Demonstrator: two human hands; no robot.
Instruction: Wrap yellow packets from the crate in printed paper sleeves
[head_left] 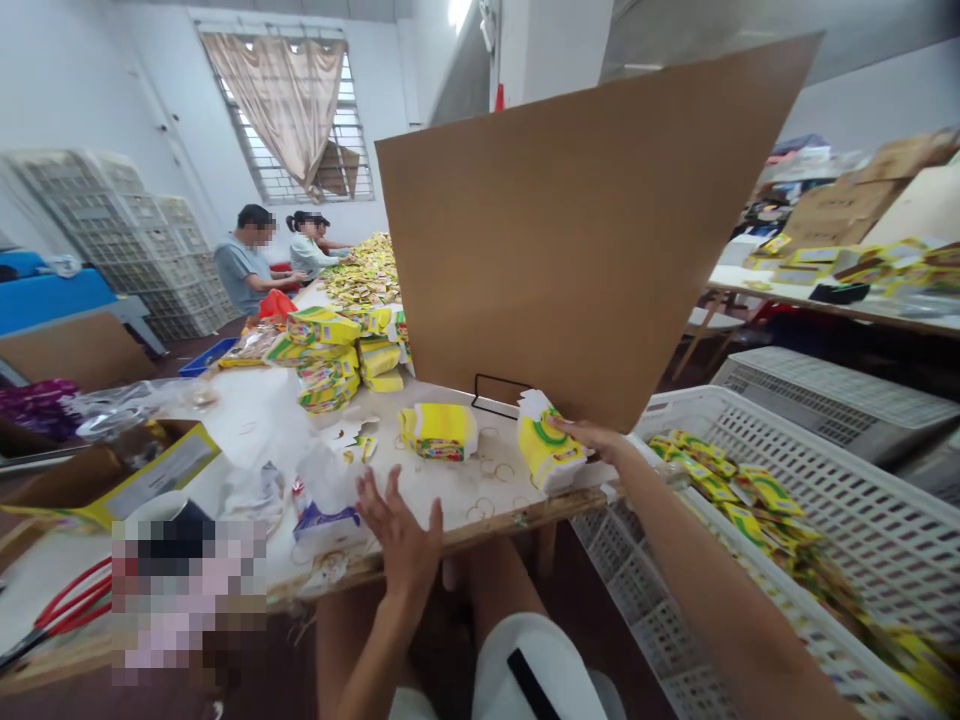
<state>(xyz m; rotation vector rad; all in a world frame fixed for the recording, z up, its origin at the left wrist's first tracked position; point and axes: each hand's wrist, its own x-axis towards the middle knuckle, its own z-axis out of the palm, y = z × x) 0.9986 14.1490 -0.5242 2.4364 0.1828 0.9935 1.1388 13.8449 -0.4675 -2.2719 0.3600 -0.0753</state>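
Note:
My left hand [401,540] hovers at the table's front edge, fingers spread and nothing in them. A yellow printed carton [546,448] with white flaps sticking up stands at the right end of the table. My right hand [600,440] grips this carton from its right side; part of the fingers is hidden behind it. Between the two hands lies a bundle of flat yellow cartons [439,430]. Further back, several similar bundles [326,350] are stacked. Loose rubber bands [491,468] lie scattered on the white tabletop [461,500].
A tall brown cardboard sheet [577,230] stands upright behind the carton. To the right is a white plastic basket [847,440] with yellow packets. Red-handled scissors [71,600] and an opened box [157,480] lie left. Several people [251,265] sit at the far end.

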